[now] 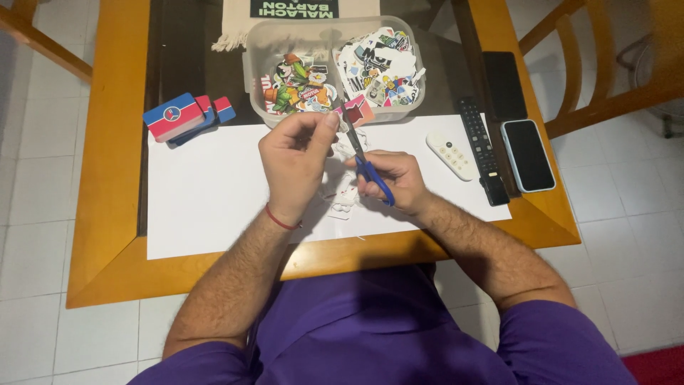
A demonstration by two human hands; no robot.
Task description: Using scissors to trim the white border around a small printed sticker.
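At the centre of the frame the right hand (392,182) grips a pair of blue-handled scissors (365,158), fingers through the loops, blades pointing up toward the left hand (296,160). That hand is closed in a pinch on a small sticker (355,113), red and partly hidden, held just above the white paper sheet (206,192) that covers the counter (114,142). The step in hand looks like trimming the sticker out of its backing; small white scraps (343,203) lie on the sheet below the hands. The cut seems to call for turning the piece slowly while the blades follow its edge. A clear two-part tub (258,57) of cut stickers sits at upper centre, card packs (174,116) at upper left, two remotes (467,150) and two phones (527,153) at right.
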